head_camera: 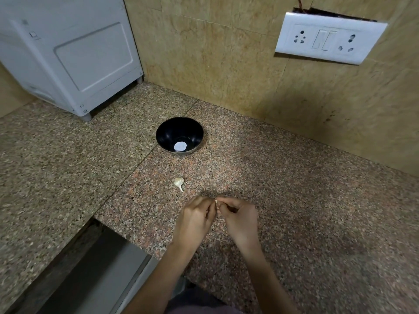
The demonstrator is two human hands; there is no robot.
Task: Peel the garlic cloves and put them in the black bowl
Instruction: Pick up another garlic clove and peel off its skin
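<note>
Granite surface (294, 200) spreads beneath my left grip (195, 220) and right grip (240, 220), both pinching one clove (217, 201) between them, a loose clove (179, 182) just beyond, bowl (166, 135) farther back.

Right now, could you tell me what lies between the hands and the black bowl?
A single garlic clove on the counter, apart from both, in the head view.

Left grip (195, 219): fingers curled, tips pinching a garlic clove (217, 201).
Right grip (240, 217): fingers curled, pinching the same clove.
Forearms: bare, converging towards the grips.
</note>
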